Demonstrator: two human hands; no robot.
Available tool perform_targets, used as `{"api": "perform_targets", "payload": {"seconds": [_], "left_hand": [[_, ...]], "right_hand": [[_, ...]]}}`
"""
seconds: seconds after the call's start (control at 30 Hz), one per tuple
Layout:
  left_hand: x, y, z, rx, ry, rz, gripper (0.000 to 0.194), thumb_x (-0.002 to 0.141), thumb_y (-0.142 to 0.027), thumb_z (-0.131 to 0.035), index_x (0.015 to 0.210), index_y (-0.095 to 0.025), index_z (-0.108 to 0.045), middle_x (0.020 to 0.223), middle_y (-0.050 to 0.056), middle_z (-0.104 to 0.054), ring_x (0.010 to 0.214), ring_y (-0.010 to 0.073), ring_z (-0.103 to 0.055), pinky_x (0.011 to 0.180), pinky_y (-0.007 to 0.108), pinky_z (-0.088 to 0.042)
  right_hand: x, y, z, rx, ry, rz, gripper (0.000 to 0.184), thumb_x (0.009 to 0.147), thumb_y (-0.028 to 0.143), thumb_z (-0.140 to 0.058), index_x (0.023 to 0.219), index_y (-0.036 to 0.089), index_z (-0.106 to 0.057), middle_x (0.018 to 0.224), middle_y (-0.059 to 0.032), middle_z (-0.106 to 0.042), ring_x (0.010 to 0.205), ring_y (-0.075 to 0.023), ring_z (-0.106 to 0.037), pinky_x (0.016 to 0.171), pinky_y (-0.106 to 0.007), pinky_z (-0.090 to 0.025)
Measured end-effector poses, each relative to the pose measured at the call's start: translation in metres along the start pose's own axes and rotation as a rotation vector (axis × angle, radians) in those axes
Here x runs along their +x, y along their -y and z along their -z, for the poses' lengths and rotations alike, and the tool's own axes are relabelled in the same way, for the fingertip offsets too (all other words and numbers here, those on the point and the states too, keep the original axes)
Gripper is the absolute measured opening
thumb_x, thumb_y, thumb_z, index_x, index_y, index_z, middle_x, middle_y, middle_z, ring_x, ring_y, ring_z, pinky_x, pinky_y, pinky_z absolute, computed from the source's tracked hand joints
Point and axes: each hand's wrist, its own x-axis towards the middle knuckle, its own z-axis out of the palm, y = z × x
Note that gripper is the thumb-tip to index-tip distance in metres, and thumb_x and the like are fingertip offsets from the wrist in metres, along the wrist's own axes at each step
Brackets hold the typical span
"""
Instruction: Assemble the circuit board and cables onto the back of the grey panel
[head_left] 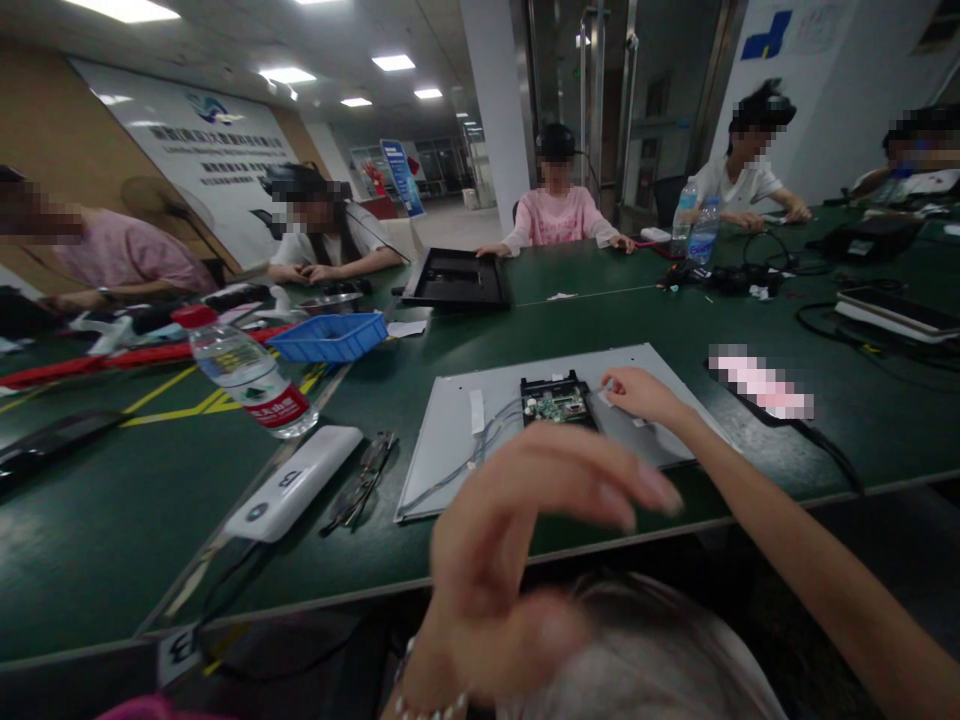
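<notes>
Rectangular ceiling panels (394,62) glow white at the top, yet the room looks dim. The green desk (352,560) carries soft sheen at left. The near left hand (517,540) is blurred; wide-angle distortion stretches the side edges, and faces are pixelated.

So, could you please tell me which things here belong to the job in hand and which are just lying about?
Likely the job:
- panel
- circuit board
- cables

Apparently just lying about:
- red-capped bottle
- white pack
- glasses
- blue tray
</notes>
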Motion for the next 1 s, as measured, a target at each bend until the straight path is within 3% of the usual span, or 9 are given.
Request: {"api": "perform_targets", "payload": {"seconds": [0.07, 0.17, 0.27, 0.33, 0.5, 0.6, 0.8, 0.9, 1.0], "left_hand": [[0.022, 0.041, 0.005, 0.114, 0.038, 0.058, 0.027, 0.093, -0.04, -0.043, 0.113, -0.025, -0.051, 0.108, 0.006, -0.06, 0.102, 0.0215, -0.057, 0.088, 0.039, -0.049], [0.043, 0.122, 0.011, 0.453, 0.205, 0.231, 0.027, 0.087, -0.026, -0.052, 0.113, -0.018, -0.053, 0.115, 0.009, -0.057, 0.108, 0.0222, -0.054, 0.096, 0.039, -0.043], [0.037, 0.188, 0.015, 0.672, 0.265, 0.411, 0.038, 0.086, -0.025, -0.052, 0.122, -0.014, -0.049, 0.121, 0.013, -0.054, 0.113, 0.0261, -0.052, 0.097, 0.04, -0.042], [0.023, 0.213, 0.017, 0.693, 0.26, 0.47, 0.044, 0.089, -0.03, -0.049, 0.128, -0.012, -0.044, 0.127, 0.015, -0.051, 0.117, 0.0263, -0.05, 0.098, 0.038, -0.041], [0.001, 0.23, 0.019, 0.632, 0.292, 0.527, 0.056, 0.09, -0.044, -0.045, 0.134, -0.009, -0.039, 0.132, 0.017, -0.048, 0.121, 0.027, -0.048, 0.102, 0.037, -0.038], [-0.002, 0.234, 0.019, 0.625, 0.287, 0.551, 0.058, 0.09, -0.048, -0.044, 0.132, -0.008, -0.042, 0.13, 0.017, -0.051, 0.121, 0.0273, -0.048, 0.102, 0.037, -0.038], [-0.005, 0.244, 0.019, 0.623, 0.27, 0.519, 0.056, 0.09, -0.048, -0.044, 0.131, -0.009, -0.043, 0.13, 0.016, -0.051, 0.121, 0.0267, -0.048, 0.102, 0.036, -0.037], [-0.007, 0.245, 0.019, 0.626, 0.269, 0.525, 0.056, 0.09, -0.047, -0.044, 0.131, -0.009, -0.043, 0.13, 0.017, -0.051, 0.12, 0.027, -0.048, 0.102, 0.037, -0.038], [-0.008, 0.246, 0.019, 0.628, 0.264, 0.527, 0.056, 0.09, -0.047, -0.044, 0.131, -0.01, -0.043, 0.13, 0.016, -0.052, 0.12, 0.0271, -0.049, 0.101, 0.038, -0.038]], "right_hand": [[0.0, 0.001, 0.0, -0.006, -0.008, 0.008, 0.024, 0.082, 0.029, -0.056, 0.102, 0.017, -0.063, 0.087, -0.0053, -0.066, 0.076, -0.0163, -0.059, 0.066, -0.024, -0.04], [-0.001, 0.003, 0.001, -0.001, -0.005, 0.01, 0.024, 0.083, 0.029, -0.054, 0.102, 0.017, -0.063, 0.087, -0.0057, -0.066, 0.077, -0.0167, -0.059, 0.066, -0.024, -0.04], [-0.002, 0.004, 0.002, 0.009, 0.01, 0.003, 0.025, 0.083, 0.029, -0.054, 0.103, 0.017, -0.063, 0.09, -0.0066, -0.066, 0.078, -0.0166, -0.06, 0.067, -0.024, -0.041], [-0.001, 0.004, 0.002, 0.007, 0.012, 0.007, 0.024, 0.083, 0.028, -0.054, 0.102, 0.018, -0.064, 0.091, -0.007, -0.066, 0.079, -0.0169, -0.06, 0.07, -0.025, -0.042], [0.003, 0.01, 0.005, -0.026, -0.085, 0.036, 0.024, 0.087, 0.025, -0.05, 0.103, 0.015, -0.065, 0.097, -0.0101, -0.065, 0.086, -0.0188, -0.06, 0.078, -0.028, -0.043], [0.013, 0.021, 0.01, -0.04, -0.121, 0.138, 0.027, 0.087, 0.024, -0.05, 0.107, 0.013, -0.064, 0.104, -0.0112, -0.064, 0.095, -0.0203, -0.059, 0.085, -0.03, -0.043], [0.048, 0.046, 0.007, -0.124, -0.011, 0.31, 0.029, 0.086, 0.026, -0.054, 0.11, 0.014, -0.065, 0.11, -0.0122, -0.065, 0.104, -0.0228, -0.058, 0.091, -0.03, -0.041], [0.062, 0.052, -0.004, -0.158, 0.059, 0.303, 0.025, 0.085, 0.025, -0.056, 0.104, 0.016, -0.069, 0.106, -0.0106, -0.068, 0.102, -0.0222, -0.06, 0.088, -0.027, -0.042], [0.067, 0.053, -0.013, -0.18, 0.049, 0.267, 0.023, 0.087, 0.023, -0.053, 0.1, 0.018, -0.071, 0.102, -0.0085, -0.07, 0.098, -0.0207, -0.061, 0.083, -0.025, -0.043]]}}
